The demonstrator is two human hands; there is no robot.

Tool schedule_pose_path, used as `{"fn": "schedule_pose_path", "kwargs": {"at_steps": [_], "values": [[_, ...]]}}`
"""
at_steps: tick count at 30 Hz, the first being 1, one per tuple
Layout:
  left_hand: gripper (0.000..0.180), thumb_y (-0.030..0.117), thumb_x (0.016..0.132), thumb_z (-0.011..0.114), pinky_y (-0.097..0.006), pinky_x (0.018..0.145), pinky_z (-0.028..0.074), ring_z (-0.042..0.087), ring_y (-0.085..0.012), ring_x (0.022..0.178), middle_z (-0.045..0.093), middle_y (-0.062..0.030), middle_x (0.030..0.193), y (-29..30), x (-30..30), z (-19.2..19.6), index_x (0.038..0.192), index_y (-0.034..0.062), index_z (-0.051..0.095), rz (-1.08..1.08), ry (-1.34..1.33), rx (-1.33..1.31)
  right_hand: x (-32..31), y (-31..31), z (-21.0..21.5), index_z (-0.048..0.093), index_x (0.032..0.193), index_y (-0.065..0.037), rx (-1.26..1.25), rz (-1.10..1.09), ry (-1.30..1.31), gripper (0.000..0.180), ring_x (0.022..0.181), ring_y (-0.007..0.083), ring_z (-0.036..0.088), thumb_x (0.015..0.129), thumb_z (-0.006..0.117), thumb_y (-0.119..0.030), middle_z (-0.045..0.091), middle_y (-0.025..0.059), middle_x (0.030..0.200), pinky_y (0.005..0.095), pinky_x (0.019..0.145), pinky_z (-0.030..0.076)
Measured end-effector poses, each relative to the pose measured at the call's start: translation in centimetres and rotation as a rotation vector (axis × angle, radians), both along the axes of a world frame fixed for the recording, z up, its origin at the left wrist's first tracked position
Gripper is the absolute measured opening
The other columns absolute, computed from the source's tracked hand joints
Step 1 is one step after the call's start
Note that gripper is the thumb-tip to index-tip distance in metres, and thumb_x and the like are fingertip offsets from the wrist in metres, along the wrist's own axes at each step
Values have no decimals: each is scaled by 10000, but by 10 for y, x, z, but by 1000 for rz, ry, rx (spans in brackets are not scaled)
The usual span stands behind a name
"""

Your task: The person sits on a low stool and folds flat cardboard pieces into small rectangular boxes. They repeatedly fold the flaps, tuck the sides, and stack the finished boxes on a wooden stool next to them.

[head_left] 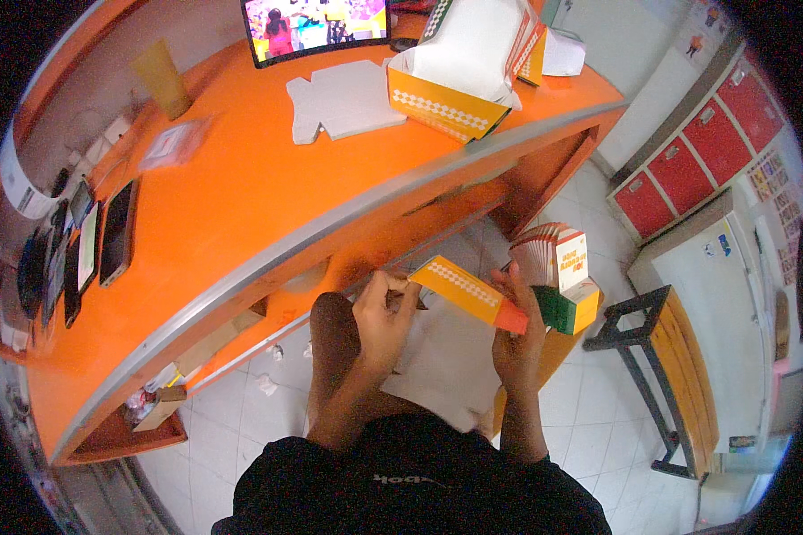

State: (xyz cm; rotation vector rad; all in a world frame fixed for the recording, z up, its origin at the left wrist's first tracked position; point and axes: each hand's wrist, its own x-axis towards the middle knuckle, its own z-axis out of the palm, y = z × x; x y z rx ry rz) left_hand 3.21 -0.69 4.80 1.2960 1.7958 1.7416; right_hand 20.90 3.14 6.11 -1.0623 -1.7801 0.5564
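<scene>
Above my lap I hold a yellow carton (pixel 459 290) with a white diamond pattern and a red-orange end. My left hand (pixel 385 319) pinches its left end between thumb and fingers. Against the red-orange end presses my right hand (pixel 519 343), its fingers pointing up along the far side. The carton's inside is hidden from me. Just right of my right hand stands a nested stack of folded cartons (pixel 567 303), white, green and yellow. A pale flat cardboard sheet (pixel 442 357) lies across my lap beneath the carton.
The curved orange desk (pixel 232 178) carries a screen (pixel 317 31), a white cardboard blank (pixel 343 100), a large yellow box (pixel 442 105) and several phones (pixel 116 232). Its metal-edged rim runs before me. At right stand a wooden bench (pixel 682 383) and red lockers (pixel 678 174).
</scene>
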Motion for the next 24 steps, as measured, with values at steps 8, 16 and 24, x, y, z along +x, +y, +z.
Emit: {"fn": "schedule_pose_path", "kwargs": {"at_steps": [8,16,24], "values": [[368,73,834,634,-296,814,494,617,-164,888,639,-100,937,-7,42,24,1178,18,517,-284,-762,-89,-25,-15,-12,413,1344,-70,158,-38,-460,615,1111,324,425,755,537,58,400,217,1194,387,950,384],[246,-19,810,637,-328,852,502,618,-158,935,635,-126,984,-14,27,8,1013,16,501,-197,-200,-11,-16,-4,2,605,1102,-110,166,26,-191,318,844,295,571,797,600,-18,579,135,961,373,709,496],[295,-40,777,668,-324,813,516,633,-197,904,608,-111,934,1,41,6,997,16,479,-194,-642,233,-23,-3,-5,650,972,-104,306,109,-229,181,813,261,599,799,641,-51,612,100,921,355,694,503]]}}
